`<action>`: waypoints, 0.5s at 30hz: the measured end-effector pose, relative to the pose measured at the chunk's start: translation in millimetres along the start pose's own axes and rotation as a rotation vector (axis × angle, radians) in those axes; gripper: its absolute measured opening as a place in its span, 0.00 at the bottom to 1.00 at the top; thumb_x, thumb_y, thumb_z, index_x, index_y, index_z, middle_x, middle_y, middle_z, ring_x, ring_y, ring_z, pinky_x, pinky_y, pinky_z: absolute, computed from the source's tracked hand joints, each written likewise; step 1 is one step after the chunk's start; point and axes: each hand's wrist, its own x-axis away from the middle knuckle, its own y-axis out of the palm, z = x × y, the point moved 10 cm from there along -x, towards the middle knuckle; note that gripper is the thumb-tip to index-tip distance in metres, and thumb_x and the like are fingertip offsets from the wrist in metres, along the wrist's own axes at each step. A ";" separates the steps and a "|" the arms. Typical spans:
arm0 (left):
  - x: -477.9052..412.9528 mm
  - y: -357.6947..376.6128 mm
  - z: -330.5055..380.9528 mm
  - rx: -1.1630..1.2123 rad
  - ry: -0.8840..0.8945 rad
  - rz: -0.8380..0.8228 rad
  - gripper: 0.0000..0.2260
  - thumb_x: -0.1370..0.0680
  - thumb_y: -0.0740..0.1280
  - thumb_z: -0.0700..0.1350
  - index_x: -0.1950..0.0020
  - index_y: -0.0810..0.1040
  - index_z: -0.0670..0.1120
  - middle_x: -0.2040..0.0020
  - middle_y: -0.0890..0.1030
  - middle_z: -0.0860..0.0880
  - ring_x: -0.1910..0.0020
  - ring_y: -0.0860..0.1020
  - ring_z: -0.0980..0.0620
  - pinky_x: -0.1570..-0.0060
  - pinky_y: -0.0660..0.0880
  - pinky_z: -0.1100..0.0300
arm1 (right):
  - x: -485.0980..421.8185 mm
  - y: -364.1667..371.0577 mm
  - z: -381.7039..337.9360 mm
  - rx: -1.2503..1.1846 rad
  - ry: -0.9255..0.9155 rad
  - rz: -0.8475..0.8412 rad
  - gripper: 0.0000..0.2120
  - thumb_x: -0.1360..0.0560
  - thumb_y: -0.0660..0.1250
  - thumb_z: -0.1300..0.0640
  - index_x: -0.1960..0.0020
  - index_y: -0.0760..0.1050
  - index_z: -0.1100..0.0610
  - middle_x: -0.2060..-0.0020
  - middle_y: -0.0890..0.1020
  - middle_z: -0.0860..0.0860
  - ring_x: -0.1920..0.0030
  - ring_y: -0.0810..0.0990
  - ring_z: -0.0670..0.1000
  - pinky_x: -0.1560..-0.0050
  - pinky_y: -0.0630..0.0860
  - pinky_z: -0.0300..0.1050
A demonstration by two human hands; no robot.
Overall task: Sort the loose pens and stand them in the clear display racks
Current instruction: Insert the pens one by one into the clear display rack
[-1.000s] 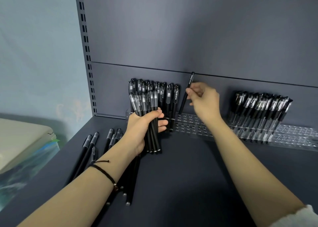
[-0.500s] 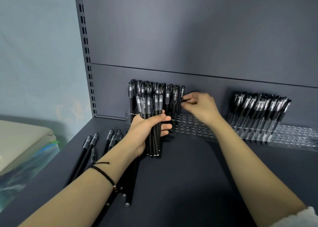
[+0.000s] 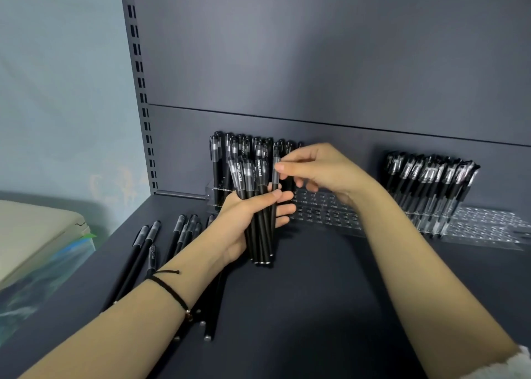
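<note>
Dark grey shelf [image 3: 316, 306] w/ matching back panel [image 3: 316, 62] is viewed from above. Two clear racks, L rack [image 3: 324, 214] and R rack [image 3: 488, 226], are set along its rear.

A bundle [image 3: 253, 177] of black pens is gripped upright in the L hand [image 3: 244, 223], fingers curled round the barrels, caps up. Whether the lower ends touch the shelf can't be told. One pen [image 3: 275, 179] at the bundle's right edge is pinched near its cap btwn thumb and forefinger of the R hand [image 3: 324, 171]. The other fingers are loosely curled, holding nothing.

Step in hand, as judged: a single pen is being drawn out for the L rack. The L grip should be slackened only slightly, so neighbours aren't dragged up. The pen should be lifted straight, kept vertical and lowered into a free hole just right of the stood pens [image 3: 227, 154]. Holes are small and clear, hard to read vs. the dark shelf, so aim should be checked before release.

Around: R rack is part filled, its pens [image 3: 431, 174] tilted back toward the panel, and free holes are seen in both racks. Loose pens [image 3: 143, 249] lie flat at left, some under the L forearm, so plenty is left to sort. Stood pens right behind the bundle could be knocked, and part of the L rack is hidden by the bundle. A pale box [image 3: 34, 235] sits beyond the shelf's left edge, well apart.
</note>
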 end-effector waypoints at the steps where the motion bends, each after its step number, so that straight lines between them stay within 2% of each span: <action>1: 0.0 0.7 0.0 0.000 0.000 -0.003 0.08 0.23 0.68 0.37 0.45 0.80 0.38 0.52 0.86 0.42 0.54 0.85 0.46 0.57 0.82 0.57 | -0.7 0.2 1.6 -0.033 -0.002 0.004 0.08 0.26 0.72 0.54 0.52 0.83 0.58 0.66 0.82 0.48 0.71 0.72 0.42 0.74 0.66 0.34; 3: -0.7 1.8 -0.1 -0.005 0.005 -0.010 0.08 0.23 0.67 0.37 0.45 0.80 0.38 0.52 0.86 0.41 0.54 0.85 0.46 0.56 0.82 0.56 | -1.5 0.2 2.5 -0.075 -0.006 0.001 0.06 0.26 0.72 0.55 0.51 0.83 0.57 0.68 0.81 0.45 0.70 0.73 0.42 0.75 0.66 0.34; 7: -1.9 2.3 -1.8 0.000 0.001 -0.010 0.09 0.22 0.66 0.37 0.43 0.79 0.37 0.51 0.85 0.41 0.54 0.85 0.45 0.56 0.82 0.56 | -1.6 -6.5 4.7 -0.275 0.004 0.010 0.05 0.23 0.68 0.59 0.49 0.78 0.60 0.57 0.84 0.54 0.68 0.78 0.45 0.73 0.71 0.35; 9: -3.0 0.7 -3.4 0.007 -0.011 0.010 0.10 0.22 0.66 0.36 0.41 0.78 0.38 0.51 0.85 0.42 0.55 0.85 0.46 0.59 0.82 0.57 | -2.0 -28.8 6.9 -0.406 -0.023 0.181 0.03 0.22 0.67 0.59 0.51 0.76 0.59 0.60 0.84 0.53 0.73 0.76 0.44 0.75 0.71 0.35; 11: -4.3 -4.3 -5.0 0.015 -0.018 0.053 0.11 0.22 0.66 0.35 0.40 0.77 0.39 0.52 0.86 0.43 0.57 0.86 0.47 0.61 0.82 0.58 | 1.2 -55.1 7.7 -0.431 -0.091 0.397 0.04 0.22 0.67 0.59 0.53 0.74 0.58 0.63 0.83 0.52 0.76 0.74 0.43 0.76 0.71 0.36; 15: -6.4 -12.8 -5.1 -0.021 -0.010 0.111 0.12 0.22 0.67 0.34 0.39 0.76 0.39 0.52 0.86 0.44 0.57 0.86 0.48 0.60 0.83 0.58 | 11.9 -85.3 7.4 -0.204 -0.169 0.684 0.09 0.24 0.71 0.56 0.59 0.71 0.51 0.67 0.80 0.50 0.76 0.74 0.42 0.71 0.71 0.39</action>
